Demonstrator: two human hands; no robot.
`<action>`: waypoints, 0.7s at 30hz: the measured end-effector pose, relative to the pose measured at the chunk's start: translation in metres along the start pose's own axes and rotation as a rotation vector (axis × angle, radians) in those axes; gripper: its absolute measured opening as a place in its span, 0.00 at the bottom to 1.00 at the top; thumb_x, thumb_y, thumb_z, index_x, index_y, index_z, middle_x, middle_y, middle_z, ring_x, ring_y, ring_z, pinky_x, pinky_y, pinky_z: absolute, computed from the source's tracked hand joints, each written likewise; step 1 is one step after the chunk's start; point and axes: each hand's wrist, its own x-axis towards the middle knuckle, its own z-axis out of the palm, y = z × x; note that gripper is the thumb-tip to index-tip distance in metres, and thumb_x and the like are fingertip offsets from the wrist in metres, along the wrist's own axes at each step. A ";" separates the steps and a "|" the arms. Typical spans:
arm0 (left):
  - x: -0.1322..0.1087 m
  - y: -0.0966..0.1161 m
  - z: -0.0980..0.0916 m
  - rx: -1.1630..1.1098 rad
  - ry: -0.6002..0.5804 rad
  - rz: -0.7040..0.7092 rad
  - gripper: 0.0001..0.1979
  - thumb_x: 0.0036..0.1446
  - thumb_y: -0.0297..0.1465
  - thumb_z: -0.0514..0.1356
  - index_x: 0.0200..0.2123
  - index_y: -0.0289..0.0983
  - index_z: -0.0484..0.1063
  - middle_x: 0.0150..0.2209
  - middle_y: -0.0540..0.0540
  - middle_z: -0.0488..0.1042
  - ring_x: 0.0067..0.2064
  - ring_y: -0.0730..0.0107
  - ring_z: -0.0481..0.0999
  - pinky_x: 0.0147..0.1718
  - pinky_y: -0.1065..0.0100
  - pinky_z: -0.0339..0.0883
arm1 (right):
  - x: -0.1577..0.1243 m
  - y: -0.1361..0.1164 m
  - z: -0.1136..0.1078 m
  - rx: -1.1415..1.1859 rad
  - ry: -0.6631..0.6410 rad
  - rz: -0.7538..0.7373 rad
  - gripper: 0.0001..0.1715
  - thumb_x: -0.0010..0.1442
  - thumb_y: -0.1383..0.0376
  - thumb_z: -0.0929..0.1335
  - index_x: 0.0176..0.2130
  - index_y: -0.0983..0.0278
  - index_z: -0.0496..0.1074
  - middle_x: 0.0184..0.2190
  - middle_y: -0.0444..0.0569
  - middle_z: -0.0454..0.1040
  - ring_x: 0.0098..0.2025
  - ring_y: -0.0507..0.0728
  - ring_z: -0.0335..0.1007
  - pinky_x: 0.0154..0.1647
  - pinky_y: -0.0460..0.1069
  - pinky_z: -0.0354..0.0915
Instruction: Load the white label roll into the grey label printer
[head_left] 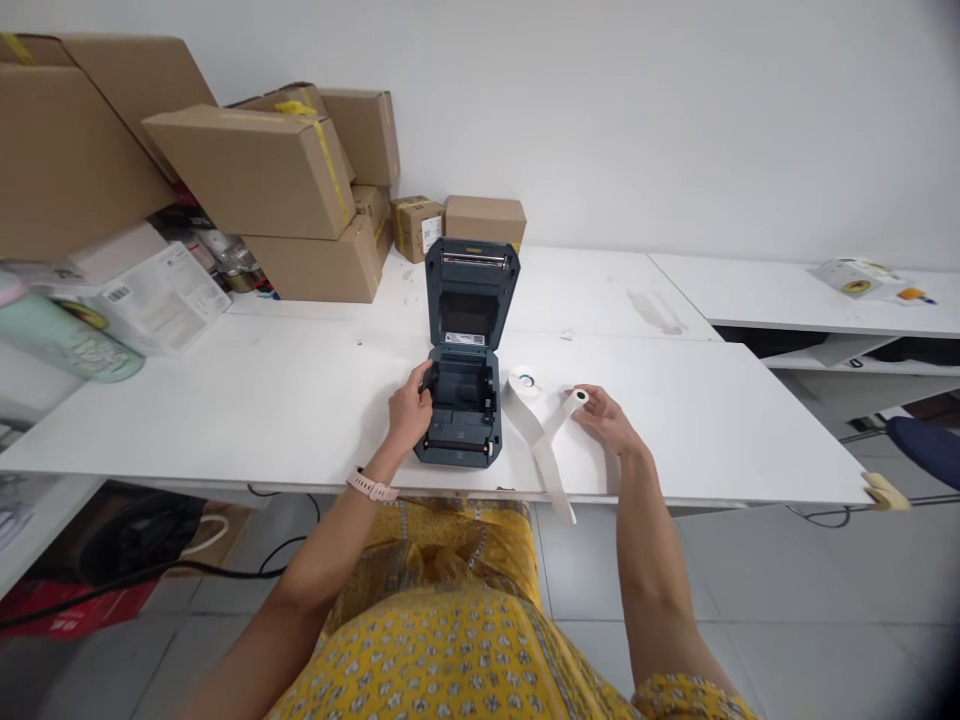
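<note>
A dark label printer point(457, 405) stands on the white table with its lid point(472, 290) raised, its inside bay visible and no roll in it. My left hand point(410, 408) grips the printer's left side, fingers curled over the edge of the bay. To the right of the printer, my right hand point(606, 418) holds a small label roll point(576, 402) on its side, with a strip unwound from it. A second white roll point(523, 382) lies beside the printer, and its long loose strip point(551, 475) trails over the table's front edge.
Cardboard boxes point(247, 170) are stacked at the back left. A mint-green bottle point(67, 335) and a white box point(150, 290) stand at the far left. Another table with a small box point(855, 277) is at the right. Black cables point(300, 545) hang under the table point(705, 420).
</note>
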 end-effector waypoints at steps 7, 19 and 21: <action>0.000 0.000 0.001 -0.007 0.008 0.009 0.30 0.59 0.20 0.51 0.64 0.41 0.65 0.54 0.43 0.79 0.60 0.58 0.75 0.61 0.54 0.67 | -0.024 -0.038 0.005 0.129 0.448 -0.116 0.30 0.50 0.59 0.77 0.52 0.57 0.72 0.49 0.52 0.80 0.55 0.60 0.76 0.66 0.65 0.62; -0.002 -0.001 -0.007 -0.135 -0.023 0.038 0.30 0.61 0.22 0.51 0.66 0.41 0.61 0.61 0.44 0.74 0.62 0.61 0.73 0.62 0.57 0.65 | 0.013 -0.048 0.108 -0.259 0.118 -0.045 0.58 0.41 0.72 0.70 0.69 0.58 0.54 0.70 0.57 0.56 0.72 0.68 0.54 0.70 0.66 0.55; -0.002 -0.001 -0.007 -0.168 -0.025 0.030 0.31 0.61 0.22 0.51 0.67 0.41 0.61 0.62 0.44 0.73 0.63 0.62 0.72 0.63 0.58 0.64 | 0.017 -0.043 0.111 -0.274 0.142 0.002 0.56 0.41 0.70 0.72 0.67 0.60 0.56 0.67 0.59 0.63 0.66 0.68 0.64 0.67 0.65 0.60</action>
